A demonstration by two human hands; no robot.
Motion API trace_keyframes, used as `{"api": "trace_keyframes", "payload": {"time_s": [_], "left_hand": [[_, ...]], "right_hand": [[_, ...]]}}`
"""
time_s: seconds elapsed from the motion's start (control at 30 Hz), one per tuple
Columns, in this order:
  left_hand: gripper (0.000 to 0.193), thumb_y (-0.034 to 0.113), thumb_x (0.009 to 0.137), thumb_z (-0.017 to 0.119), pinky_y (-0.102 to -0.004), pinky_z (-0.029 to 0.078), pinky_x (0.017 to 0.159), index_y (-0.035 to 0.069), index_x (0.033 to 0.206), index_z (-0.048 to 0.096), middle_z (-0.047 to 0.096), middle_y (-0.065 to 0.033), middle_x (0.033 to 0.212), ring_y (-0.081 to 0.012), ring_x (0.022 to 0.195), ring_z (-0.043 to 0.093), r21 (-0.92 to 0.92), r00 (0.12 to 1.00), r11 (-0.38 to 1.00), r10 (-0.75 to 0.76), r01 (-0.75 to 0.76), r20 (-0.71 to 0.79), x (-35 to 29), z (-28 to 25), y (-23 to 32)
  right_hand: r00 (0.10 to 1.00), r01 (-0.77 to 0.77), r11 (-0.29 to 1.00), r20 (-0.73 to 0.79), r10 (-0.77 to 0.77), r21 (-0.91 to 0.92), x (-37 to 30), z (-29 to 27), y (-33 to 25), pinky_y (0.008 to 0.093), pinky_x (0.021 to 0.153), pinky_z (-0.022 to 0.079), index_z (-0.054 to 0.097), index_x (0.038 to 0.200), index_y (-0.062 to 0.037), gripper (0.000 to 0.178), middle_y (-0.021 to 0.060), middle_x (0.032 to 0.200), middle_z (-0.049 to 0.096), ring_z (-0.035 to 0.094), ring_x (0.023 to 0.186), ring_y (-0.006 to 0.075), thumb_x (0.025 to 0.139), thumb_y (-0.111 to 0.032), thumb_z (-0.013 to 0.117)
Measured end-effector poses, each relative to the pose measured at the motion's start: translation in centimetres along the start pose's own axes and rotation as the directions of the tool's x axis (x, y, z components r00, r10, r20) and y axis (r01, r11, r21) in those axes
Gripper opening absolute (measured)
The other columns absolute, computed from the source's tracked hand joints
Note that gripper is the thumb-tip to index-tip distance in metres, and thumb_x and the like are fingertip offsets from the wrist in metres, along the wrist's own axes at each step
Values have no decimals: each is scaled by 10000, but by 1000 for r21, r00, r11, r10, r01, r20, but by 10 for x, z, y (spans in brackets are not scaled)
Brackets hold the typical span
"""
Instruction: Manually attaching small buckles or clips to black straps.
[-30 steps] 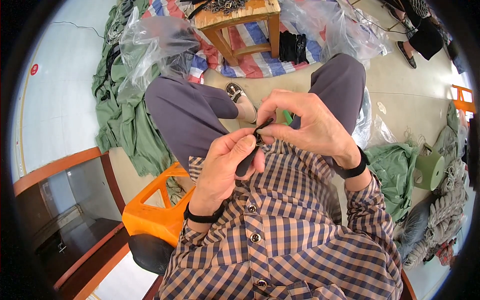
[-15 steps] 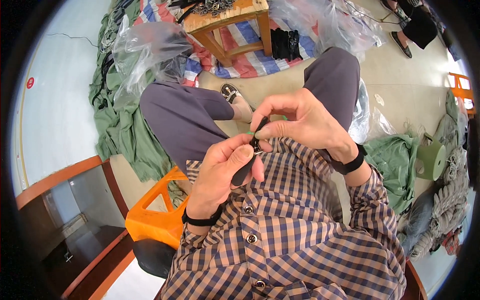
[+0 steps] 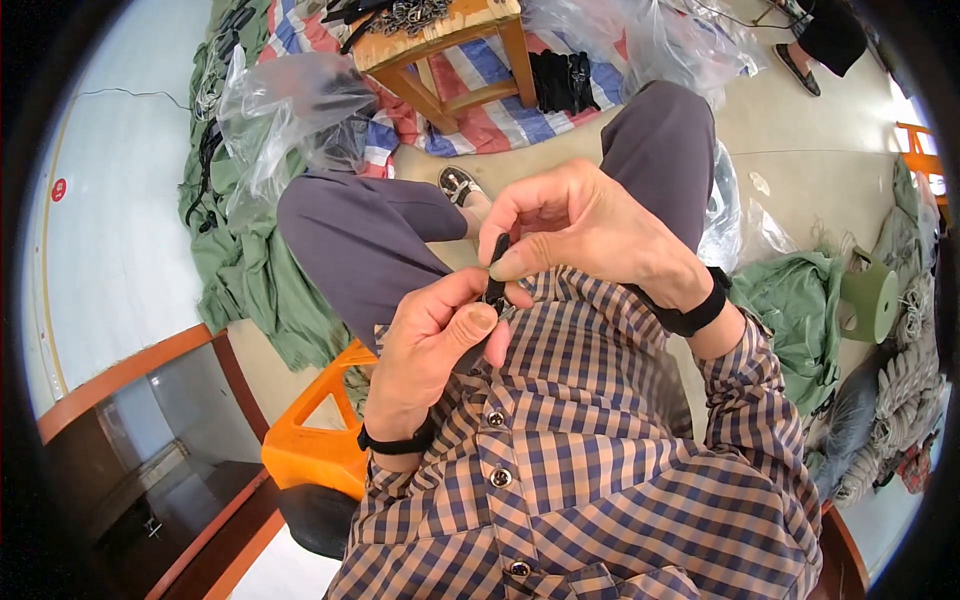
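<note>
Above my lap, both hands meet at a short black strap (image 3: pixel 500 246) with a small metal fitting (image 3: pixel 503 307) on it. My left hand (image 3: pixel 428 335) is closed round the lower part of the strap, thumb resting beside the metal piece. From above, my right hand (image 3: pixel 590 230) pinches the strap's upper end between thumb and forefinger. That end stands up past the fingertips. Fingers hide much of the strap, and the fitting's exact kind is too small to tell.
Ahead stands a wooden stool (image 3: pixel 440 45) bearing metal hardware and black straps, on a striped sheet (image 3: pixel 490 125). A black bundle (image 3: pixel 563 82) lies beside it. An orange plastic stool (image 3: pixel 315 450) is at my left, green cloth (image 3: pixel 790 315) at my right. Another person's foot (image 3: pixel 797 70) shows far right.
Both hands have shifted slightly left with the strap. Its upper end now points more upright, and the small green bits seen near my fingers before no longer show.
</note>
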State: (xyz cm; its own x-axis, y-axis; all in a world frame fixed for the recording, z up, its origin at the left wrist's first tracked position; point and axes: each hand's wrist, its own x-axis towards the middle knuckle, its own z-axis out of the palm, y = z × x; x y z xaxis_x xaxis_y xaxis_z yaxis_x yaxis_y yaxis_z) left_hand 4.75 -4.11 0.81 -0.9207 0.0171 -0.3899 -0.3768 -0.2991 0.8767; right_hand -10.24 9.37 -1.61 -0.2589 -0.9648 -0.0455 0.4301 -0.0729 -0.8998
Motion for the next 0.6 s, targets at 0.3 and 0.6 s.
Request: {"api": "trace_keyframes", "payload": {"time_s": [0.3, 0.6], "left_hand": [[310, 250, 918, 529, -164, 397, 579, -30, 1048, 560, 552, -4, 670, -56, 571, 493, -123, 998, 990, -65, 63, -15, -8, -2, 12], [318, 276, 915, 531, -156, 355, 520, -15, 1038, 566, 550, -6, 630, -52, 534, 478, -97, 997, 995, -28, 22, -68, -21, -5, 20]], "right_hand": [[993, 47, 996, 108, -55, 70, 15, 0, -3, 216, 621, 461, 625, 833, 14, 60, 44, 716, 635, 607, 604, 93, 776, 2, 638], [997, -15, 999, 78, 13, 28, 23, 18, -16, 219, 601, 458, 628, 805, 21, 45, 46, 683, 627, 603, 573, 105, 762, 9, 629]]}}
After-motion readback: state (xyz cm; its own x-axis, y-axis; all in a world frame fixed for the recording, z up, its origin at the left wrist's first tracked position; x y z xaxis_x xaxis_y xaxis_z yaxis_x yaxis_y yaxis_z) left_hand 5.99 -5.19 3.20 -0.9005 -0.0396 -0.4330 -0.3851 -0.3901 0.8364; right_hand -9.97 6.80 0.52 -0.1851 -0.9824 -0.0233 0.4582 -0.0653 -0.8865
